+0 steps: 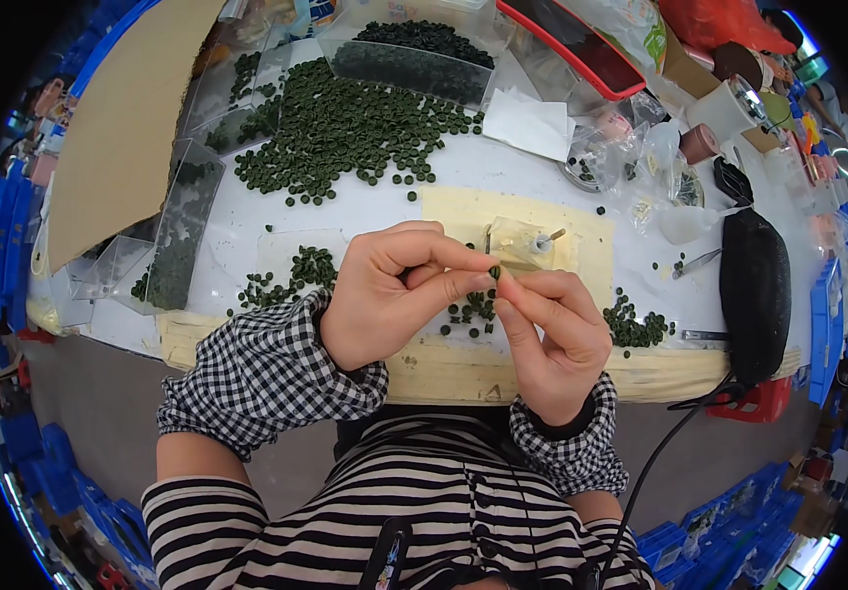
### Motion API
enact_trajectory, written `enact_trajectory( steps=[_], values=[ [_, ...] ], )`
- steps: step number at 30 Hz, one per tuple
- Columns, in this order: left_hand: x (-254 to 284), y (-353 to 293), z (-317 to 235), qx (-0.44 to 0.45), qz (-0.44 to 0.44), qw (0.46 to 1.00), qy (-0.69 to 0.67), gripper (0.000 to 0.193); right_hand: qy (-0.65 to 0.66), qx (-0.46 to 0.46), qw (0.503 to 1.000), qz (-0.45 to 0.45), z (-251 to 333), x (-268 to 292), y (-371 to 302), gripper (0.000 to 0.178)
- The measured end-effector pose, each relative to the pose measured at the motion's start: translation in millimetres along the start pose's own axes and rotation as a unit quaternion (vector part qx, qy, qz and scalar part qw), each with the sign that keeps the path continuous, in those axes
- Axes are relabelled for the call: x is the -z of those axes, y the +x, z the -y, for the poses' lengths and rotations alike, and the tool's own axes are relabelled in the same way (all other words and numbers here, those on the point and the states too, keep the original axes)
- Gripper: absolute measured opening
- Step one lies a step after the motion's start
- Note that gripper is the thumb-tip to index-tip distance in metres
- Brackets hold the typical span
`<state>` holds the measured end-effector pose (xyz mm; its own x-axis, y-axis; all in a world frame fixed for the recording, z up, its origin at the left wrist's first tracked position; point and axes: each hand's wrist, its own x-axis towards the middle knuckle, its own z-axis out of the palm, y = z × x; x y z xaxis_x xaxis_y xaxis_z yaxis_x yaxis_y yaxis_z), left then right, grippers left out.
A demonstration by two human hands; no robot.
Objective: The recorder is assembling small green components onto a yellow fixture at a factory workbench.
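Between the thumb and forefinger of my left hand (390, 290) is a small round dark green piece (494, 271), like a button or cap. My right hand (557, 339) meets it fingertip to fingertip, its fingers curled and pressed together; whatever they grip is hidden. Just beyond the hands, a small fixture with a metal pin (547, 239) stands on a yellowish board (454, 202). Loose green pieces (468, 310) lie below the fingertips. More sit in a small heap (311, 267) by my left wrist and another heap (636, 326) right of my right hand.
A large spread of green pieces (335, 128) covers the far table, beside a clear bin (414, 69) of dark pieces. Cardboard (124, 128) leans at left near clear trays (188, 226). White paper (525, 123), plastic bags (631, 147), tweezers (699, 263) and a black pouch (756, 295) lie rightward.
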<state>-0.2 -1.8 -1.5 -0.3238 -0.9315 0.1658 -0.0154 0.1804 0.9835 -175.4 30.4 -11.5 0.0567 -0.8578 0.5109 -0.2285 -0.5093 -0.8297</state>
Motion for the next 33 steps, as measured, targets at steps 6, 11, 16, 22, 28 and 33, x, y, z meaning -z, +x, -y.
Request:
enact_trajectory(
  steps=[6,11,16,22,28,33],
  values=[
    [0.1,0.4,-2.9,-0.012,-0.013,1.0,0.003,0.018,-0.012,0.019,1.0,-0.01,0.0,-1.1,-0.7,0.03],
    [1.5,1.6,0.2,-0.034,-0.001,0.999,0.014,0.019,-0.021,0.021,0.999,-0.016,-0.1,-0.4,-1.2,0.03],
    [0.9,1.7,-2.4,-0.036,-0.006,0.999,0.037,0.02,-0.027,0.021,0.999,-0.017,0.0,-0.3,-0.9,0.03],
    [1.6,0.9,-4.2,-0.027,0.0,0.998,0.048,0.024,-0.032,0.027,0.999,-0.016,1.3,0.2,-0.4,0.03],
    [1.7,0.7,-5.3,-0.042,0.001,0.997,0.061,0.024,-0.032,0.033,0.999,-0.02,0.5,-0.5,-0.9,0.031],
    [2.1,-1.0,-2.6,-0.068,-0.006,0.994,0.082,0.025,-0.034,0.035,0.999,-0.018,-0.6,-0.8,-1.1,0.031]
  ],
)
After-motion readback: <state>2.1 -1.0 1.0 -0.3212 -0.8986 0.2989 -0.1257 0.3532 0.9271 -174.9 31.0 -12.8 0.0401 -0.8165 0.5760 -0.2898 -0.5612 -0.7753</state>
